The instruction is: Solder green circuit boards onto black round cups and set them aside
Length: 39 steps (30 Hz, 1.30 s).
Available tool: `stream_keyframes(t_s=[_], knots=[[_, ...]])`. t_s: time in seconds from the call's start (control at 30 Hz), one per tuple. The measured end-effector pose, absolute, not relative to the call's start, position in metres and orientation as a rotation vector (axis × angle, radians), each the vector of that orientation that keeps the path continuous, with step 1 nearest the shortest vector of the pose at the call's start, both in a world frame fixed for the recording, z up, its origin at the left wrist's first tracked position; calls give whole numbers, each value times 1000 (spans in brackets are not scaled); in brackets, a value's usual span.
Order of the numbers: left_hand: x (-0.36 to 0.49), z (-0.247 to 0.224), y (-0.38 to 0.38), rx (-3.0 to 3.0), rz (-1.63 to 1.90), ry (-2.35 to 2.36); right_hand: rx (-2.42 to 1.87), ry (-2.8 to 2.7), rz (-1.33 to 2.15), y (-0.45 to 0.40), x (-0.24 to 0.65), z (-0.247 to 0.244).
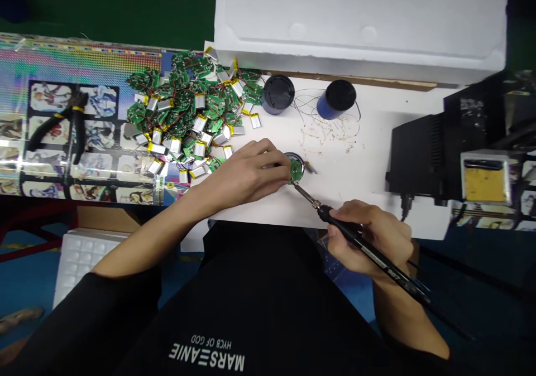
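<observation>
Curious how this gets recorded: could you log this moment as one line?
left hand: green circuit board | right hand: soldering iron, tip at board | beside: pouch batteries

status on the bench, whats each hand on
Left hand on green circuit board. Right hand holding soldering iron, tip at board. Pile of boards and pouch batteries beside left hand.

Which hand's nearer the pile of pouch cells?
Left. The left hand is at the edge of the pouch-cell pile, on a round green board; the right hand, holding a soldering iron, is farther off.
</observation>
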<state>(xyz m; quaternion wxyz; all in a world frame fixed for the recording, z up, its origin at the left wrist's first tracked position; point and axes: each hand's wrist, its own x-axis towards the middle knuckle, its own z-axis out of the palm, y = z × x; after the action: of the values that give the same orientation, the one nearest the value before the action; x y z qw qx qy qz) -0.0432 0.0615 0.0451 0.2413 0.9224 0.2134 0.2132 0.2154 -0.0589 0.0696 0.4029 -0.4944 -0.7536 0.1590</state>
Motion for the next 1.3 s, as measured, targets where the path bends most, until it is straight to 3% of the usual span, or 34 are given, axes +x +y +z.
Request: stream_keyframes(t_s=[0.23,0.83,1.0,1.3], knots=[[-43,45,62,2557,579,579,-1264,-1729,513,-63,218,68],[-42,47,59,2538,534,616,-1506,-1139,333,-77,223,41],[-47,39,50,2390,655,742,-1475,-1063,270,-68,219,37],[-36,22,40,2064,654,927,-1328,-1052,466,-47,223,8]])
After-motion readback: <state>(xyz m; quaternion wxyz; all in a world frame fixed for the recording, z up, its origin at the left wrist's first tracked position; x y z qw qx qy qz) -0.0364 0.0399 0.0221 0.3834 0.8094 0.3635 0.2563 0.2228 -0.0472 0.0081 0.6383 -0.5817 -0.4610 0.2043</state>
